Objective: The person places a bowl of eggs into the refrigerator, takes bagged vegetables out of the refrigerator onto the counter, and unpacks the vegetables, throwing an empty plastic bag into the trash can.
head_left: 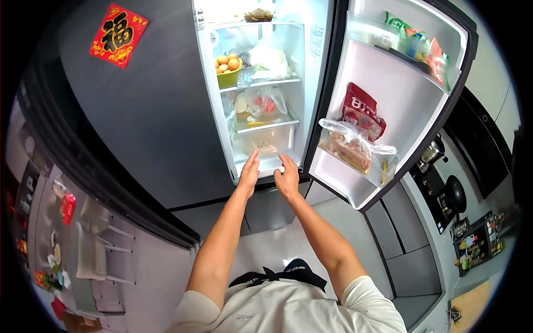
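- Low at the front of an open refrigerator, at the centre of the scene, two bare hands reach away from the wearer, level with the bottom of the lit compartment.
- Directly beyond the fingertips, on the far side, sits a translucent bottom drawer (283, 139), the thing nearest both hands; it lies beneath a shelf holding bagged food (264, 104).
- For a good reach at this height, it seems wise to keep both hands level and evenly spaced, so that anything gripped is borne equally from left and right.
- On the right, the refrigerator door (412, 111) stands swung out. Its lower bin carries a food package in a clear plastic bag (355, 147), so the right elbow would do well to keep clear of it.
- Higher up and farther in, a yellow-green bowl (228, 81) of eggs (227, 62) rests on the left of a shelf; a bump there could be costly, so a low, straight path looks safest.
- Left hand (249, 171): open, fingers extended and close together, palm turned inward, holding nothing.
- Right hand (286, 176): open, fingers a little bent, facing the left across a gap, also holding nothing. Whether any fingertip touches the refrigerator, I cannot tell.
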`<state>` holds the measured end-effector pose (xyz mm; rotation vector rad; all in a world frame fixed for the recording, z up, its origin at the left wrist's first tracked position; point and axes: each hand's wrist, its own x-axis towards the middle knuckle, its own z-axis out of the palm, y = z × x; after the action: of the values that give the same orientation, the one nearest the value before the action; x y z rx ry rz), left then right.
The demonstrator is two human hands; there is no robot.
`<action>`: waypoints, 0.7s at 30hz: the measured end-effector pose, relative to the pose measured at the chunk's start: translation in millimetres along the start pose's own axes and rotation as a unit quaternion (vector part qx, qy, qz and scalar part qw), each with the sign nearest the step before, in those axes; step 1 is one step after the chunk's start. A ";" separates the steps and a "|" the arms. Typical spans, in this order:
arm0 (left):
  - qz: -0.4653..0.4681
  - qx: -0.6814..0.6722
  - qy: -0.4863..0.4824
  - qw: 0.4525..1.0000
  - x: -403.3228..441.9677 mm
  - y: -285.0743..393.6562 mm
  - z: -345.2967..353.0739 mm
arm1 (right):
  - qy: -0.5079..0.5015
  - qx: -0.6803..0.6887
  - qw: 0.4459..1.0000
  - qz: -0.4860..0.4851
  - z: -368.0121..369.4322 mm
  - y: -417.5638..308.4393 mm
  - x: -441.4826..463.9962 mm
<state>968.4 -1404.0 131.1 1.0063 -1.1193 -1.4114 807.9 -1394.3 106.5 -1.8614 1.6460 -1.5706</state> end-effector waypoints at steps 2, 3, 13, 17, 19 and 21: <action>0.000 0.008 -0.005 1.000 16.0 4.3 -4.2 | -0.001 -0.017 1.000 -0.010 13.7 4.4 19.0; 0.000 0.010 -0.004 1.000 25.1 5.9 -5.9 | 0.003 -0.017 1.000 -0.009 21.3 5.9 29.2; -0.004 -0.007 0.000 1.000 109.1 3.6 -18.5 | -0.027 -0.033 0.999 0.021 56.5 29.4 128.4; -0.004 -0.010 0.006 1.000 130.0 4.1 -15.1 | -0.057 -0.110 0.991 0.044 60.5 38.1 159.9; 0.002 -0.009 0.020 1.000 141.0 1.6 -17.5 | -0.078 -0.122 0.987 0.064 57.6 36.3 173.7; 0.005 -0.009 0.027 1.000 148.1 -0.1 -19.1 | -0.096 -0.145 0.982 0.081 54.8 33.2 181.4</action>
<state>968.8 -1553.2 124.9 1.0191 -1.0689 -1.3755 797.3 -1578.5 161.1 -1.8825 1.9614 -1.0994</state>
